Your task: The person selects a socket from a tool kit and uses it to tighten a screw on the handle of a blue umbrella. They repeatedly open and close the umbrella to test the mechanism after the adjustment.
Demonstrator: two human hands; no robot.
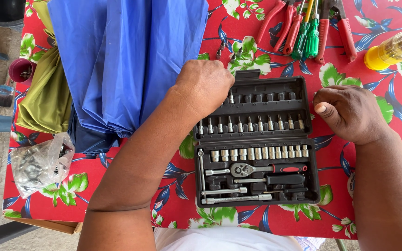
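Resting at top-left corner of open black plastic socket-set case (256, 144), left hand (204, 85) curled, grip contents hidden; right hand (350, 113) loosely closed, empty, touching case's right edge.

Blue cloth (126, 60), olive cloth (47, 93), red-handled pliers (280, 21), green screwdrivers (307, 39), plastic bag of hardware (38, 162)

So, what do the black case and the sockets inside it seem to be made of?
The black case looks like moulded plastic: matte, with shaped slots.
The sockets look like polished or plated metal: silver and shiny.
The left hand rests at the case's top row, so the pieces under it are hidden.
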